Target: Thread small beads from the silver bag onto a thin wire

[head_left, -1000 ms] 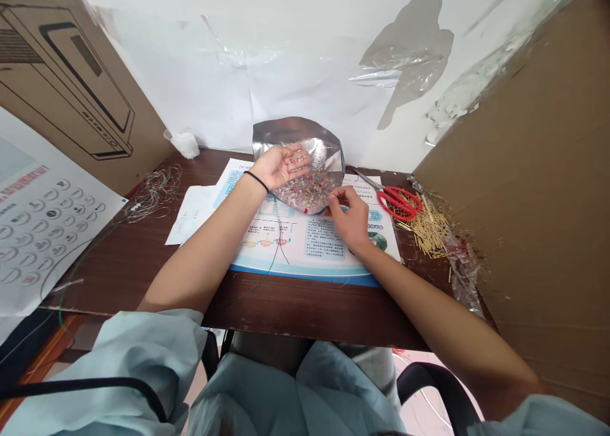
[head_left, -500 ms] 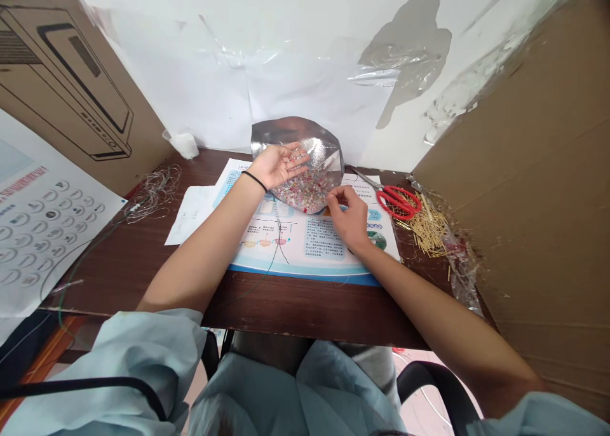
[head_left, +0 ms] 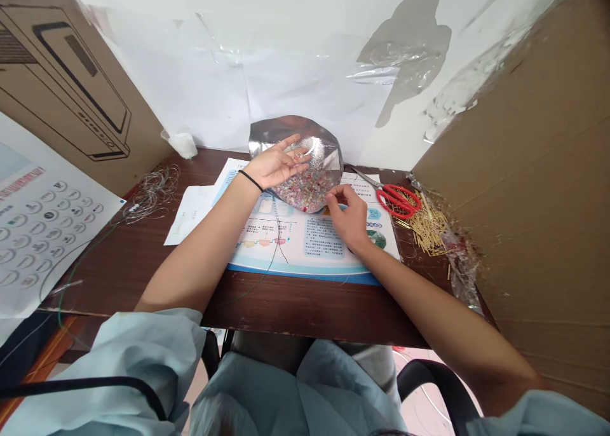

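A silvery bag (head_left: 328, 145), opened out like a dish, holds a heap of small pink, white and red beads (head_left: 305, 191). Over its left part is my left hand (head_left: 277, 164), palm up with the fingers spread. My right hand (head_left: 347, 213) is at the bag's lower right edge, thumb and forefinger pinched together; what they hold is too small to make out. Beneath both lies a printed sheet (head_left: 309, 265) with blue edges. Dark threads (head_left: 277, 232) hang down from near my left wrist across the sheet.
Red-handled scissors (head_left: 399, 201) lie at the right beside a pile of gold sticks (head_left: 431, 229) and crumpled plastic (head_left: 462, 271). Tangled clear thread (head_left: 157, 191) is at the left. Cardboard panels (head_left: 538, 169) and a white backing (head_left: 305, 61) enclose the brown table (head_left: 305, 302).
The fingers of my left hand have spread further apart, with the forefinger raised. My right hand has hardly moved.
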A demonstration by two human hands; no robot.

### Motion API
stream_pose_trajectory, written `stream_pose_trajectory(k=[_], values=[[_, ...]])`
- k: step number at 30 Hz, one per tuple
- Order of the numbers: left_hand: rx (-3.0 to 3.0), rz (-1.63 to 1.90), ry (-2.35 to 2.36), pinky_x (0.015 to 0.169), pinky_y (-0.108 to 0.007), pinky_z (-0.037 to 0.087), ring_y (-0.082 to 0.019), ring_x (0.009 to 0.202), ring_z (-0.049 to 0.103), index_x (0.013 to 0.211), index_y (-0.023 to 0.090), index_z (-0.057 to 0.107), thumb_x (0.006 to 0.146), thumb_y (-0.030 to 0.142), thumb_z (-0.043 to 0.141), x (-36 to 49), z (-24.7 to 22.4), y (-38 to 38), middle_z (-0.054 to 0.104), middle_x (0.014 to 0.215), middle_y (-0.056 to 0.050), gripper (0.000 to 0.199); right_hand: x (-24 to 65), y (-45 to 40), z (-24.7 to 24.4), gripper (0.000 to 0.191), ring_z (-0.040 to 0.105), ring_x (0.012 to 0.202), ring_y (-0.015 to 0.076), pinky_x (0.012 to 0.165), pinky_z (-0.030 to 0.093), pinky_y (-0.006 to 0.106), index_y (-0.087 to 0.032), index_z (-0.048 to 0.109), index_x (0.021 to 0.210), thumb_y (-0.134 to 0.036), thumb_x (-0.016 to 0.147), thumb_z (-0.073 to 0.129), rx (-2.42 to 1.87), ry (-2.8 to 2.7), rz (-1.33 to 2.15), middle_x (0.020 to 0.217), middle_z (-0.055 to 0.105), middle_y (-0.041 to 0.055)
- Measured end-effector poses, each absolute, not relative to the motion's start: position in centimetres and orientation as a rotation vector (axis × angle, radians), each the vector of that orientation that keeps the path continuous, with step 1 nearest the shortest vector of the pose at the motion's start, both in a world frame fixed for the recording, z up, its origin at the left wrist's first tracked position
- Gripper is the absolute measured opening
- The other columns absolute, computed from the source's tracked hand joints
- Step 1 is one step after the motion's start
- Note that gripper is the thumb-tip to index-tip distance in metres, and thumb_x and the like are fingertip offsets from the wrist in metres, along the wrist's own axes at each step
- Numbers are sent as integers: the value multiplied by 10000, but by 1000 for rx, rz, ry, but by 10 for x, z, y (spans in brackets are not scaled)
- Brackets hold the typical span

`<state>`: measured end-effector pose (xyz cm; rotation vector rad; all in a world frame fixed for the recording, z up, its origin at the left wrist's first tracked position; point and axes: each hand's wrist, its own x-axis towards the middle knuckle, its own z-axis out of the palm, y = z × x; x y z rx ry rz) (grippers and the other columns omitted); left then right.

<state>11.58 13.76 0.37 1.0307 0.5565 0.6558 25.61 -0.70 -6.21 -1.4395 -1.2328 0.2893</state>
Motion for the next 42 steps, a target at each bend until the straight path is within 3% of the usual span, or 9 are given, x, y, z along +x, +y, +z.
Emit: stream_pose_trajectory(k=[7, 12, 16, 22, 26, 32, 38, 42], values=[[1163, 674, 618, 1162, -534, 338, -264, 1377, 446, 1480, 266, 350, 790, -73, 431, 116, 6, 135, 404, 1498, -125, 773, 256, -7, -62, 70, 593, 759, 159, 778, 486, 334, -226, 520, 748, -222, 817, 511, -1436, -1218, 303, 766, 622, 11], [1442, 667, 754, 1130, -535, 360, -334, 1448, 316, 1438, 245, 446, 677, -163, 428, 125, 10, 125, 315, 1575, -114, 864, 255, -7, -62, 59, 594, 756, 158, 767, 487, 330, -220, 530, 756, -217, 812, 511, -1430, -1225, 289, 771, 628, 14], [1541, 647, 751, 1087, -525, 405, -377, 1464, 269, 1445, 259, 457, 703, -145, 472, 127, 12, 120, 286, 1591, -123, 846, 256, -7, -63, 56, 597, 757, 154, 772, 489, 327, -223, 529, 759, -212, 811, 512, -1444, -1221, 281, 772, 632, 11], [1515, 633, 844, 1084, -493, 417, -332, 1415, 381, 1516, 266, 345, 691, -159, 469, 121, 15, 124, 257, 1593, -161, 936, 256, -6, -64, 64, 600, 758, 155, 770, 491, 325, -227, 531, 755, -212, 815, 515, -1441, -1223, 283, 774, 635, 10], [1421, 619, 793, 1110, -436, 402, -278, 1398, 420, 1498, 270, 372, 745, -119, 457, 118, 16, 128, 306, 1575, -145, 852, 257, -6, -64, 64, 597, 761, 158, 771, 490, 328, -229, 534, 761, -211, 819, 514, -1440, -1236, 282, 778, 635, 9], [1186, 606, 717, 1121, -417, 403, -258, 1366, 468, 1517, 172, 318, 881, 28, 412, 116, 15, 134, 410, 1500, -184, 659, 256, -7, -62, 61, 595, 761, 162, 777, 488, 338, -227, 527, 754, -216, 813, 520, -1436, -1223, 293, 774, 630, 11], [1035, 667, 679, 1137, -402, 392, -243, 1374, 459, 1511, 97, 276, 808, -29, 355, 116, 13, 139, 441, 1487, -173, 718, 255, -7, -60, 78, 592, 765, 158, 784, 485, 333, -228, 516, 743, -207, 817, 514, -1457, -1230, 294, 770, 628, 8], [1004, 683, 685, 1124, -387, 411, -221, 1380, 454, 1496, 107, 277, 793, -31, 334, 114, 14, 139, 424, 1513, -139, 718, 255, -7, -61, 72, 592, 758, 154, 777, 484, 328, -227, 521, 752, -211, 821, 510, -1455, -1237, 286, 767, 627, 5]])
